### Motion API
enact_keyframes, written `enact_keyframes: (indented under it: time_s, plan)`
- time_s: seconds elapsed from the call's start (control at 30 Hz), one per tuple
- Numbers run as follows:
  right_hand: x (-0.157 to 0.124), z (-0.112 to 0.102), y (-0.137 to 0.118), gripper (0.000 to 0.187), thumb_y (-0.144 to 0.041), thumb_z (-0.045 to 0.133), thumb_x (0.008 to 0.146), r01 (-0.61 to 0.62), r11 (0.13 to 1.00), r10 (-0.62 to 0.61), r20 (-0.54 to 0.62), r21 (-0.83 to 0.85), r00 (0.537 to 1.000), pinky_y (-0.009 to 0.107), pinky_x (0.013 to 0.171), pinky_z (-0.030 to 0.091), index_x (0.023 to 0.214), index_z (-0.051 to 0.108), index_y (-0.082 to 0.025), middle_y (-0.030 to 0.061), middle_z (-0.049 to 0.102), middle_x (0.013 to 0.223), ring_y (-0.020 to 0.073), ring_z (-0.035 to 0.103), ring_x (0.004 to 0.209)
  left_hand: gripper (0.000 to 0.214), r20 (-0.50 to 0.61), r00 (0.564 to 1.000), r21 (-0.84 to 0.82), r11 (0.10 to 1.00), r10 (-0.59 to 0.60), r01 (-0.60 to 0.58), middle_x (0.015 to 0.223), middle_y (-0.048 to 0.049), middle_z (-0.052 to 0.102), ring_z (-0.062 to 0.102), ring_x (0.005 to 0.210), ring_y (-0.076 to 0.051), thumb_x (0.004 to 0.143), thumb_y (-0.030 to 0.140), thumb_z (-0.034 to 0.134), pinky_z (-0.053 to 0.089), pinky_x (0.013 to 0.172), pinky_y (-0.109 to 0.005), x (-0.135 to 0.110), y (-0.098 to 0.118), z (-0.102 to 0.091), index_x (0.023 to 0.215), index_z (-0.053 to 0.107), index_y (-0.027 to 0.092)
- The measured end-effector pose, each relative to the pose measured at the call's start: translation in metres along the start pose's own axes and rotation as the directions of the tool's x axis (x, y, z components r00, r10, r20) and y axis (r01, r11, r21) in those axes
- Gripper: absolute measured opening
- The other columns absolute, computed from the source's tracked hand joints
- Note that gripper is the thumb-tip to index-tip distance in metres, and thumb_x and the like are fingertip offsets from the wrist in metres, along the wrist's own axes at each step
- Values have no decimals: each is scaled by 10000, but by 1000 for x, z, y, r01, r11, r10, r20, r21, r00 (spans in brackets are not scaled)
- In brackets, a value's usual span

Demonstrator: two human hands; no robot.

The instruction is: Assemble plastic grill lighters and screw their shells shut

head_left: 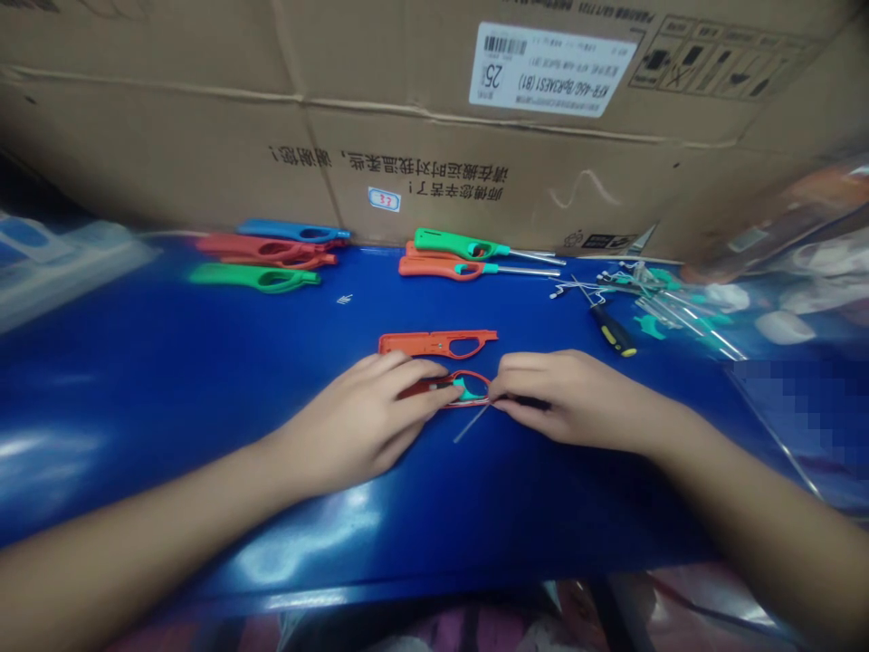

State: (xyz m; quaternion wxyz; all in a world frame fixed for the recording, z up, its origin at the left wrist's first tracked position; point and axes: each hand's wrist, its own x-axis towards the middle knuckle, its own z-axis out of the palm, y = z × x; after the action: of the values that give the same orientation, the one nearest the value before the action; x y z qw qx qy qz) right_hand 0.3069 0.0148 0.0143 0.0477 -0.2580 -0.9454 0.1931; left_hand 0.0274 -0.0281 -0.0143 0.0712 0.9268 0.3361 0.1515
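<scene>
My left hand (363, 421) is closed on an orange lighter casing half (483, 378) that lies on the blue table. Its fingertips press beside the teal trigger (467, 390) in the casing. At the casing's right end, the fingers of my right hand (577, 398) are pinched together. A thin clear or grey strip (471, 424) sticks out from under those fingertips, slanting down to the left; I cannot tell what it is. Just behind my hands rests the matching orange casing half (411, 344), its hollow side up. My fingers hide much of the held casing.
Blue, red and green lighter casings (272, 279) lie at the back left. Lighters with metal nozzles (441, 264) sit at back centre. A black-yellow screwdriver (615, 333) lies beside loose wires and metal tubes (706, 326). A large cardboard box (224, 118) stands behind. A clear plastic container (61, 267) is far left.
</scene>
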Motion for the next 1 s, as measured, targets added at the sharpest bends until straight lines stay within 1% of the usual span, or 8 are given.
enact_keyframes:
  time_s: [0.13, 0.3, 0.43, 0.57, 0.77, 1.0]
  plan:
    - [1, 0, 0, 120, -226, 532, 995, -26, 999, 26, 13, 37, 1000, 261, 714, 430, 1038, 643, -211, 25, 644, 978, 142, 608, 837, 301, -25, 1000, -56, 998, -11, 9, 1312, -61, 628, 585, 1160, -243, 1018, 213, 481, 486, 963, -402, 0, 0, 0, 1273, 635, 261]
    - [-1, -2, 1, 111, -183, 569, 959, -51, 994, 50, 10, 95, 999, 261, 718, 436, 1043, 635, -216, 32, 654, 1000, 151, 607, 860, 292, -29, 1000, -57, 998, 0, -2, 1296, -68, 634, 587, 1133, -241, 1025, 211, 474, 487, 934, -401, -1, -1, 1, 1258, 645, 254]
    - [-4, -4, 3, 128, -162, 597, 927, -68, 991, 70, -15, 113, 997, 263, 717, 437, 1033, 628, -225, 28, 658, 1020, 149, 601, 863, 290, -39, 999, -58, 998, 16, -18, 1288, -78, 637, 583, 1129, -244, 1024, 205, 475, 491, 920, -400, 0, -2, 1, 1245, 657, 248]
    - [-5, -6, 5, 105, -156, 588, 924, -54, 992, 56, -13, 117, 998, 261, 716, 437, 995, 623, -226, 18, 654, 1003, 141, 598, 859, 291, -40, 999, -57, 998, 20, -23, 1281, -72, 640, 584, 1122, -245, 1021, 199, 479, 497, 910, -398, 0, -2, 0, 1233, 668, 261]
    - [-5, -5, 4, 142, -178, 582, 944, -62, 991, 63, -6, 122, 998, 266, 724, 443, 1065, 637, -227, 26, 661, 1023, 147, 598, 864, 295, -42, 999, -54, 998, 19, -22, 1266, -73, 649, 592, 1103, -247, 1016, 201, 483, 503, 896, -395, 0, -2, 0, 1231, 676, 263]
    - [-4, -2, 9, 154, -220, 553, 987, -14, 995, 15, -14, 99, 1000, 267, 739, 444, 1067, 685, -220, 41, 643, 1001, 149, 602, 869, 289, -47, 999, -61, 998, 8, -10, 1262, -74, 655, 595, 1113, -244, 1020, 209, 482, 496, 909, -396, 0, -3, 2, 1240, 665, 253]
